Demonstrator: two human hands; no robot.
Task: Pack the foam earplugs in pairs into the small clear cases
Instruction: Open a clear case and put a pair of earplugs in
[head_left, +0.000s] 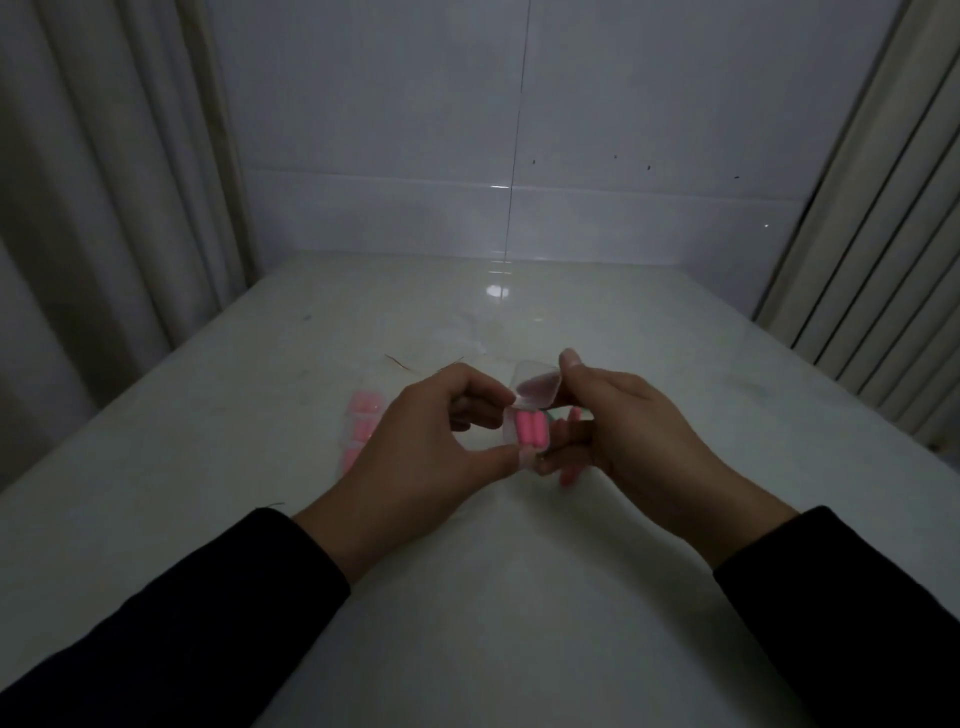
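Note:
A small clear case (524, 431) is held above the white table between both hands, its lid (537, 385) tilted up and open. Two pink foam earplugs (531, 430) lie side by side inside it. My left hand (421, 447) pinches the case's left edge with thumb and fingers. My right hand (618, 421) holds it from the right, thumb on the lid and fingers under the base. More pink earplugs (571, 447) show under my right fingers, partly hidden. Clear cases with pink earplugs (361, 426) lie on the table behind my left hand.
The white table (467, 571) has a glossy top and meets a white tiled wall (519, 156) at the back. Pale curtains (104, 208) hang at the left and a ribbed panel (883, 260) stands at the right. Thin strands (400, 361) lie on the table.

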